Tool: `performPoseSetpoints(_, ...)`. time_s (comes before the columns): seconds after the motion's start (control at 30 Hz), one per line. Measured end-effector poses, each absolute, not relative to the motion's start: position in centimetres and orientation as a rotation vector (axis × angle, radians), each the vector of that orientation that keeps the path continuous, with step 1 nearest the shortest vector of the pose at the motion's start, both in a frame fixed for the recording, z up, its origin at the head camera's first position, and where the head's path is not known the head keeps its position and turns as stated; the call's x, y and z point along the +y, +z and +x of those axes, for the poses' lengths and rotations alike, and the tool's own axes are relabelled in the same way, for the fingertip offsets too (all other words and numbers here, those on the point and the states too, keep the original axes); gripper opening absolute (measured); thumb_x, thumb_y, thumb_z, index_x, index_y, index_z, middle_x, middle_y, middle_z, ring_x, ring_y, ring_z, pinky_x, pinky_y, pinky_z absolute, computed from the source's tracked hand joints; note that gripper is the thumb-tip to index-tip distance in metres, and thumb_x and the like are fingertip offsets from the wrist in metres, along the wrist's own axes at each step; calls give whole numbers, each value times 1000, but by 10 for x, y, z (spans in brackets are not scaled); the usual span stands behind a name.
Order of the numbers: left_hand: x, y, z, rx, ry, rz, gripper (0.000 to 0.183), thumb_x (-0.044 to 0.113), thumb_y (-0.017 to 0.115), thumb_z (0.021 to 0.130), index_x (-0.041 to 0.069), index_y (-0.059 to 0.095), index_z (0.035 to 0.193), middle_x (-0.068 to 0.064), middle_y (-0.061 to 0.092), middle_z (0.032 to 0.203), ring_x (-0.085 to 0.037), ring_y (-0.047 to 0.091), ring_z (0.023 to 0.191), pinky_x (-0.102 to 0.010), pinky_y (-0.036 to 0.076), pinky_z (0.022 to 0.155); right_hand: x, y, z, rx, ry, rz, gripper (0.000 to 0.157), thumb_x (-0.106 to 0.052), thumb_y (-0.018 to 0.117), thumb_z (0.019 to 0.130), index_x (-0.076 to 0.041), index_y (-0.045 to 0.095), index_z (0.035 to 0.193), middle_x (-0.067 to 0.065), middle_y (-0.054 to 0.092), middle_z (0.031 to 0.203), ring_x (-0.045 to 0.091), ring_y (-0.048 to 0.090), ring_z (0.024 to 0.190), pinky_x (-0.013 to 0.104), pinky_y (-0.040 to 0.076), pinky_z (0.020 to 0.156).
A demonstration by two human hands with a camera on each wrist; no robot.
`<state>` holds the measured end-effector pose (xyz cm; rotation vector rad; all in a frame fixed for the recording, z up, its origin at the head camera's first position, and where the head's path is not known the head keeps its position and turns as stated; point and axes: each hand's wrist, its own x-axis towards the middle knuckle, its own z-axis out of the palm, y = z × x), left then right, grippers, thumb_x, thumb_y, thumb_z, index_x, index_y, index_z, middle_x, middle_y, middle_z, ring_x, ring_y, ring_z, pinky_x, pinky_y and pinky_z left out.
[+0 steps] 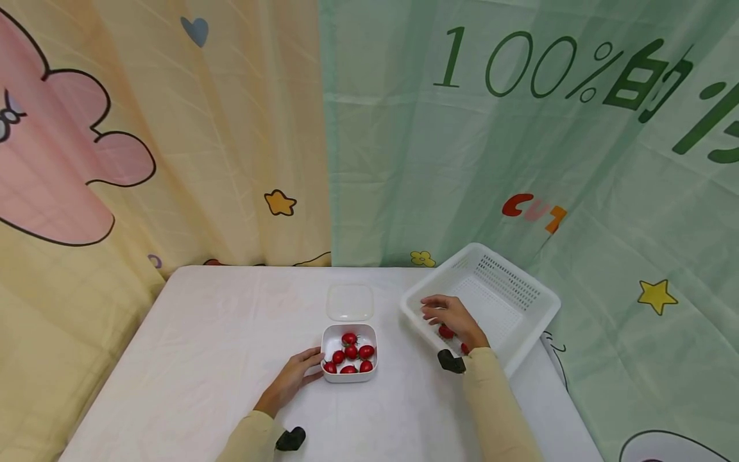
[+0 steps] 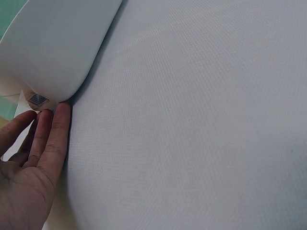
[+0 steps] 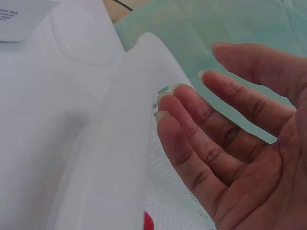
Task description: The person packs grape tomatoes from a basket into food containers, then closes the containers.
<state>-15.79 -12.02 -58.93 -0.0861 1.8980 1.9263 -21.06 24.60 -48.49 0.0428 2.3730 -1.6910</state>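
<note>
Several red cherry tomatoes [image 1: 351,351] lie in a small white box [image 1: 349,378] on the table. My left hand [image 1: 294,375] touches the box's left side with extended fingers; in the left wrist view, its fingertips [image 2: 61,110] meet the white wall [image 2: 57,43] near a barcode label. Over the near-left side of a white plastic basket [image 1: 522,289], my right hand [image 1: 453,316] hangs with loosely bent fingers and nothing in them. Beneath it are more cherry tomatoes [image 1: 446,332], partly hidden by the hand and wrist. The right wrist view shows one red edge [image 3: 148,222] behind the basket wall [image 3: 110,143].
A clear, rounded-square lid [image 1: 349,303] lies flat just behind the box. The slotted basket stands angled at the table's back right. Printed curtains [image 1: 381,160] hang behind the white-covered table [image 1: 231,333].
</note>
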Motion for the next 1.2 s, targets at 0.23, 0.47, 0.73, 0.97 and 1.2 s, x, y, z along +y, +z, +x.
performPoseSetpoints(0.23, -120, -589, -157, 1903, 1928, -90, 60, 31, 56, 98, -10, 40, 139, -25, 47, 137, -31, 53, 118, -44, 49, 97, 260, -488, -213, 2401, -1624, 114, 41, -20, 64, 93, 4, 59, 125, 14, 65, 114, 36, 61, 103, 51, 48, 96)
performPoseSetpoints(0.47, -120, -590, -158, 1897, 1928, -88, 60, 31, 55, 98, -10, 39, 140, -25, 46, 138, -32, 52, 119, -44, 49, 98, 273, -491, -216, 2348, -1598, 182, 46, -25, 64, 92, 3, 57, 128, 19, 61, 121, 41, 57, 109, 54, 43, 102)
performPoseSetpoints(0.73, -118, -588, -158, 1908, 1925, -104, 56, 28, 54, 99, -10, 40, 138, -25, 47, 137, -30, 52, 117, -44, 49, 98, 285, -500, -218, 2295, -1565, 218, 44, -24, 61, 94, 7, 57, 125, 25, 59, 125, 35, 59, 109, 46, 46, 100)
performPoseSetpoints(0.97, -118, -587, -157, 1912, 1923, -104, 58, 29, 54, 99, -10, 40, 139, -26, 46, 137, -32, 52, 119, -44, 49, 98, 288, -503, -220, 2283, -1518, 262, 51, -29, 61, 94, 10, 55, 127, 23, 60, 123, 35, 56, 111, 46, 43, 102)
performPoseSetpoints(1.2, -118, -586, -157, 1916, 1922, -98, 58, 28, 54, 99, -10, 39, 139, -26, 46, 138, -33, 51, 119, -43, 49, 98, 292, -506, -220, 2251, -1456, 323, 62, -46, 61, 91, 7, 58, 124, 19, 60, 119, 31, 53, 106, 42, 43, 95)
